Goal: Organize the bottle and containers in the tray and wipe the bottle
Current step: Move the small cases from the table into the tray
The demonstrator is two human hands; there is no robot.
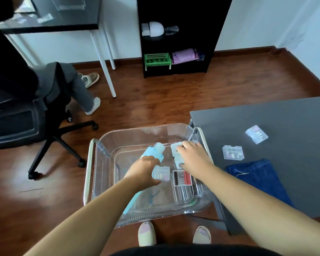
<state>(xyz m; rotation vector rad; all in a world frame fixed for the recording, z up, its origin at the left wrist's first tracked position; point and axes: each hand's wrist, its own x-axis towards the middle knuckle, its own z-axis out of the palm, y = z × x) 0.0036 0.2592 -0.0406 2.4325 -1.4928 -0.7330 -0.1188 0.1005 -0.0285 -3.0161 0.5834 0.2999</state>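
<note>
Now, in the tray, left hand grips the bottle, right hand holds a container

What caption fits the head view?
In the clear tray, left hand grips the bottle, right hand holds a container; cloth lies on the table.

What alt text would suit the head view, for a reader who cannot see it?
Seen from above, a person's left hand grips a light blue bottle and the right hand holds a clear container inside a clear plastic tray. Two more small clear containers and a blue cloth lie on the grey table to the right.
</note>
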